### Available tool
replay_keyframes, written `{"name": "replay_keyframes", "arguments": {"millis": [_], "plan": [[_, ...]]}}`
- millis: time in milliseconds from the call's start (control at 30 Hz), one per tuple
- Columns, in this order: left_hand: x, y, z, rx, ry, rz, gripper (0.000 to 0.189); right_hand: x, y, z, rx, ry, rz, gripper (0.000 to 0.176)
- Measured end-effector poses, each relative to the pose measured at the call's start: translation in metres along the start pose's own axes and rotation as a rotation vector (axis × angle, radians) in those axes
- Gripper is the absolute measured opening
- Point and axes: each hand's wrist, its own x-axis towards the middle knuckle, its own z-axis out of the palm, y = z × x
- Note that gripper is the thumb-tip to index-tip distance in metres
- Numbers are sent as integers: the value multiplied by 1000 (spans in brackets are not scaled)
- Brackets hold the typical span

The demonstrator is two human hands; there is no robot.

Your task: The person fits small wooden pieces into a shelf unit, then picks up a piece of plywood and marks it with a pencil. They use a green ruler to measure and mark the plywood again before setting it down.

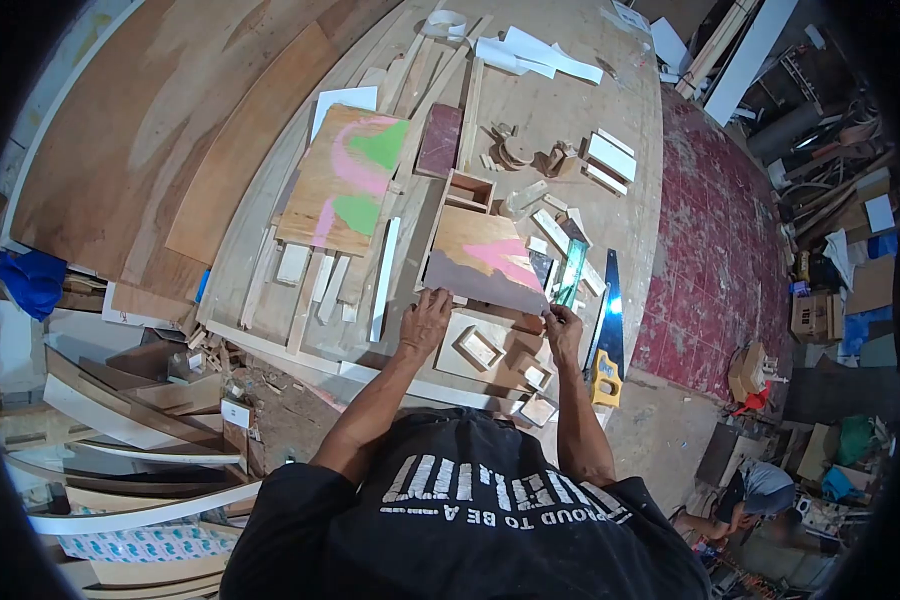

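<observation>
A plywood panel [480, 245] painted pink and grey-purple lies over a wooden box frame [468, 188], whose far compartment shows past the panel's edge. My left hand [427, 318] grips the near left edge of the panel, its fingers curled at the rim. At the near right corner, my right hand [564, 332] pinches the same panel between thumb and fingers. Close to my right hand lie a teal ruler-like strip [571, 272] and a handsaw [608, 330] with a yellow handle. A small wooden frame [480, 346] sits on a board just below the panel.
Another plywood panel [345, 180], painted pink and green, lies to the left. Wood strips and offcuts surround both panels on the workbench [620, 110]. Curved pieces [515, 150] sit farther back. A co-worker [760, 495] crouches at the lower right.
</observation>
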Motion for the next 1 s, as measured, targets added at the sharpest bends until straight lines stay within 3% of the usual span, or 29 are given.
{"name": "replay_keyframes", "arguments": {"millis": [467,633,1000], "plan": [[7,5,-18,-29,-45,-45,34,17,2,7,-48,47,-72,26],[8,-4,-8,-112,97,-51,32,9,-1,7,-64,35,-55,27],[9,-7,-15,-54,91,-8,28,1,8,3,-94,29,-100,22]]}}
